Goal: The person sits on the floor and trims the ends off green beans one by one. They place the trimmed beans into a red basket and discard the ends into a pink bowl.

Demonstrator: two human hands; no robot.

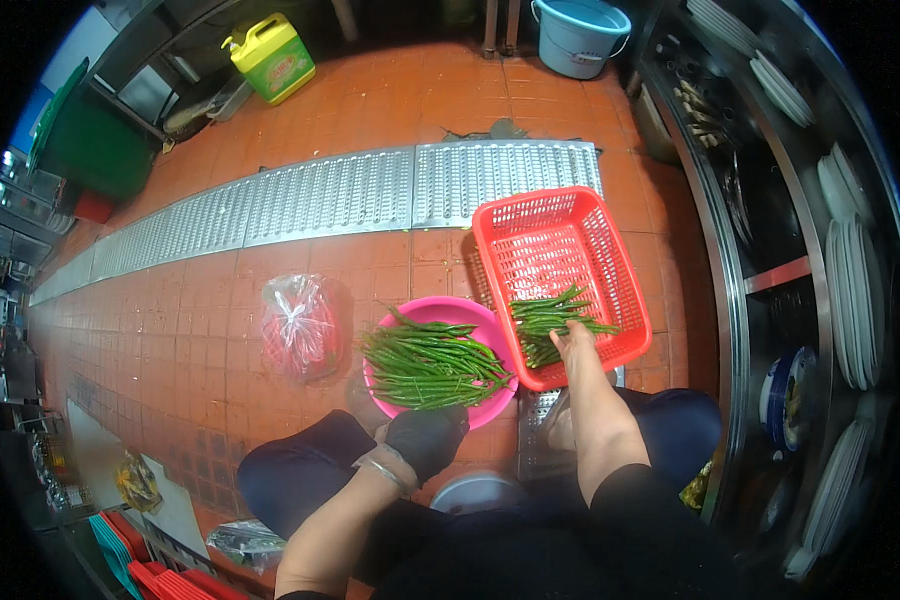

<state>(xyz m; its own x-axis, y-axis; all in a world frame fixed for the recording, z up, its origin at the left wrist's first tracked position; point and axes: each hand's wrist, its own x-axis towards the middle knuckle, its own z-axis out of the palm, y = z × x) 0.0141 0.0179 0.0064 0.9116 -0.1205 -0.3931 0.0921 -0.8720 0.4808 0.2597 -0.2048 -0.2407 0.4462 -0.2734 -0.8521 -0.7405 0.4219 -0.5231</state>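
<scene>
A pink plastic basin [499,411] stands on the tiled floor before me, heaped with long, slender green chili peppers [435,364]. My left hand [426,439], in a dark glove, is at the basin's near rim; its fingers are mostly hidden. To the basin's right, a red perforated plastic basket [544,251] rests partly over a metal floor grate. More green peppers [544,311] lie in the near part of this basket. My bare right hand [576,341] reaches over the near rim and touches them, thumb and fingers apart.
Left of the basin sits a knotted clear plastic bag [300,322] with reddish contents. The metal drain grate [330,195] crosses the floor ahead. Steel shelving with plates [855,300] borders the right. A blue bucket [581,41] and yellow jug [274,60] stand farther off.
</scene>
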